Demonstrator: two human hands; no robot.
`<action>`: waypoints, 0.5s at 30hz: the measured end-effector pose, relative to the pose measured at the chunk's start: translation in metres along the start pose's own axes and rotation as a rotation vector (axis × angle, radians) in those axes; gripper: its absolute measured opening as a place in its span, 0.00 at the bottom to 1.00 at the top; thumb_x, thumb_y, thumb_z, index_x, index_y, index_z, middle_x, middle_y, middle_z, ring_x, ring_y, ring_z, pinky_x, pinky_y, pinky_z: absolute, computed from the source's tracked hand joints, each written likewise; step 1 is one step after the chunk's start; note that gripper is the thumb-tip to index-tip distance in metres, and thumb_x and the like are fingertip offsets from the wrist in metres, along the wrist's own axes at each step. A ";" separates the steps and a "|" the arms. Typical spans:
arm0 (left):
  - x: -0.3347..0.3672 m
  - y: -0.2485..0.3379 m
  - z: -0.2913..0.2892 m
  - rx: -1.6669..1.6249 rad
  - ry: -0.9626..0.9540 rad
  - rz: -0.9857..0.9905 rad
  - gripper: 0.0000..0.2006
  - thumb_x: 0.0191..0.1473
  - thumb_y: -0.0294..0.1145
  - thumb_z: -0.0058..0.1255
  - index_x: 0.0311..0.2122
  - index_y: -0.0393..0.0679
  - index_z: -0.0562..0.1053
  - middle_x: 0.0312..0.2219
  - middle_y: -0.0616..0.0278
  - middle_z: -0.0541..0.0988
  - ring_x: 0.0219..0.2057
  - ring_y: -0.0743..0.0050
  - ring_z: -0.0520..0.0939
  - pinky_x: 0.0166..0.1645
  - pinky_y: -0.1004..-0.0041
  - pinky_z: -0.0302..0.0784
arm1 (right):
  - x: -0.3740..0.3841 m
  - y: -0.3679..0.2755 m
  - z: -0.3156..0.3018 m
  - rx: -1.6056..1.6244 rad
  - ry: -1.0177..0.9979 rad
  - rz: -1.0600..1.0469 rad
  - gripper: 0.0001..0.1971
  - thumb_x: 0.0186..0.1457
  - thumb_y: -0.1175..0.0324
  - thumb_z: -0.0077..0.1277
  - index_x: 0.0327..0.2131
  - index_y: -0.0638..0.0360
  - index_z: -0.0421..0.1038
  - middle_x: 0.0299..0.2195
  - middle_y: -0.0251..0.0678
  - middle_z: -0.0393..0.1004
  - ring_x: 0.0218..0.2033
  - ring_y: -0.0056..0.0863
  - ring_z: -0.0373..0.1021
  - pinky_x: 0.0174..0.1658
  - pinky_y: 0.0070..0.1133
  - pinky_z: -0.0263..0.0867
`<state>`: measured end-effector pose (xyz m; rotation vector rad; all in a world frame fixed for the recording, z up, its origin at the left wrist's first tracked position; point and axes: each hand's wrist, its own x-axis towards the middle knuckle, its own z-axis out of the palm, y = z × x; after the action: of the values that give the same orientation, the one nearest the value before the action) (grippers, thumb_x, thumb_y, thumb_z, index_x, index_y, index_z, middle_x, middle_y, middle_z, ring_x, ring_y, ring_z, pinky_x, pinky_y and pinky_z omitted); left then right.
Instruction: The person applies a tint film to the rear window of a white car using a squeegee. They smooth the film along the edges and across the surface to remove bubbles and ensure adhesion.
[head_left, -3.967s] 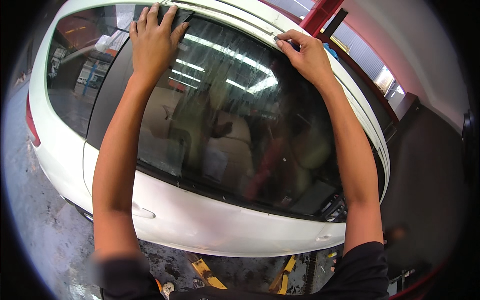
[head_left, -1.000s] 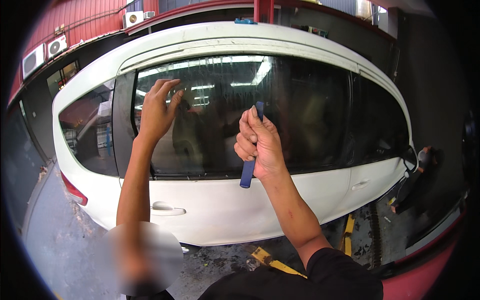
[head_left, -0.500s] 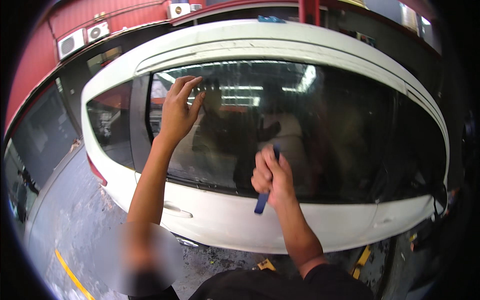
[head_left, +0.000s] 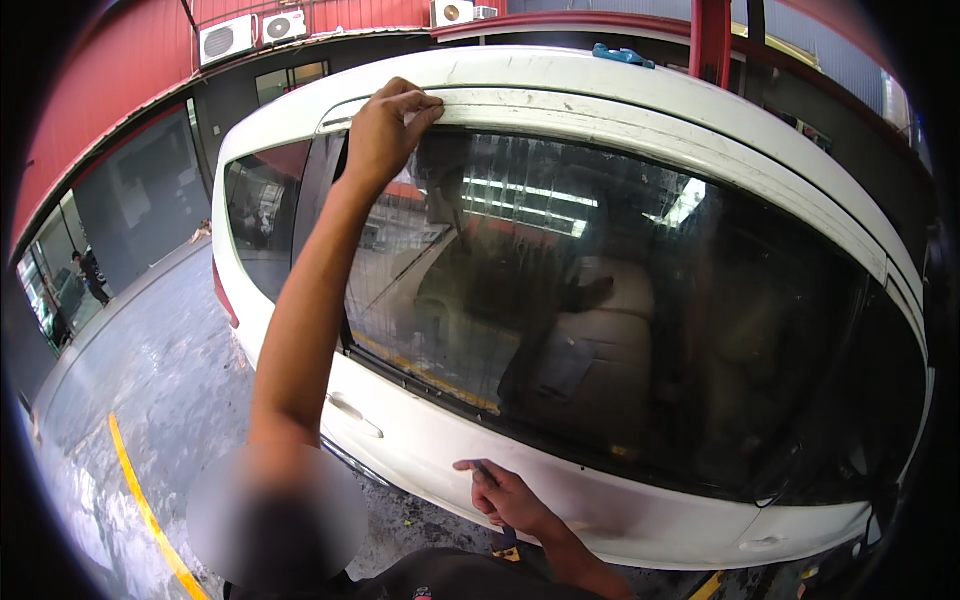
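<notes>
My left hand [head_left: 390,135] reaches up to the top edge of the side window [head_left: 520,300] of a white car [head_left: 450,505]. Thumb and fingertips are pinched together beside the roof edge; whatever is between them is too small to make out. Lower down, in front of the door panel, my right hand [head_left: 508,497] is closed around a slim, flat blue tool [head_left: 508,538], mostly hidden by the fingers. The index finger points left along its upper end. The dark glass has streaks and reflections, and a seat shows through it.
A blue cloth-like item [head_left: 622,56] lies on the car roof. The door handle [head_left: 355,416] juts out below the window. Yellow floor lines [head_left: 150,515] mark the grey floor. Behind the car stand a red post [head_left: 711,45] and a red wall with air-conditioner units [head_left: 227,40].
My left hand has risen from in front of the glass to the window's top edge, its fingers drawn together. The right hand has dropped with the blue tool toward the door. The view has shifted.
</notes>
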<state>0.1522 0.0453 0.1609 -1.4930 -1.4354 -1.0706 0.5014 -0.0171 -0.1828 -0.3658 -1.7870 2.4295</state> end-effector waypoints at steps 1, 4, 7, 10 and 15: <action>0.006 -0.002 -0.005 -0.016 -0.049 0.001 0.08 0.58 0.31 0.62 0.41 0.42 0.85 0.37 0.60 0.83 0.36 0.62 0.85 0.45 0.69 0.79 | 0.003 0.005 -0.005 -0.044 -0.033 0.034 0.20 0.77 0.55 0.34 0.61 0.55 0.66 0.21 0.25 0.62 0.16 0.12 0.55 0.21 0.16 0.59; 0.019 0.000 -0.012 0.059 -0.114 0.115 0.06 0.58 0.29 0.62 0.38 0.40 0.84 0.36 0.59 0.83 0.35 0.62 0.85 0.43 0.69 0.79 | 0.008 0.018 -0.011 -0.061 -0.020 0.058 0.20 0.77 0.56 0.34 0.61 0.55 0.66 0.22 0.25 0.62 0.16 0.12 0.57 0.21 0.15 0.59; 0.014 0.004 -0.008 0.137 -0.063 0.228 0.03 0.57 0.26 0.60 0.34 0.39 0.80 0.34 0.59 0.82 0.35 0.57 0.85 0.41 0.65 0.79 | 0.005 -0.005 -0.005 -0.037 -0.057 0.047 0.19 0.77 0.58 0.34 0.60 0.56 0.66 0.21 0.24 0.62 0.16 0.11 0.57 0.21 0.15 0.58; 0.009 0.000 0.005 0.282 0.085 0.346 0.02 0.56 0.25 0.58 0.34 0.40 0.77 0.32 0.59 0.80 0.37 0.52 0.83 0.41 0.59 0.79 | 0.017 -0.019 0.001 -0.168 -0.067 -0.011 0.19 0.77 0.59 0.34 0.62 0.57 0.65 0.20 0.22 0.57 0.17 0.11 0.52 0.21 0.15 0.54; 0.008 -0.005 0.010 0.200 0.085 0.192 0.05 0.59 0.30 0.59 0.35 0.40 0.80 0.34 0.59 0.82 0.36 0.56 0.85 0.41 0.64 0.79 | 0.034 -0.024 0.008 -0.003 -0.069 -0.094 0.21 0.76 0.55 0.38 0.59 0.63 0.64 0.25 0.25 0.61 0.20 0.12 0.55 0.24 0.15 0.55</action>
<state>0.1480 0.0578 0.1652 -1.3928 -1.2718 -0.8382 0.4650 -0.0093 -0.1626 -0.1953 -1.7918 2.4037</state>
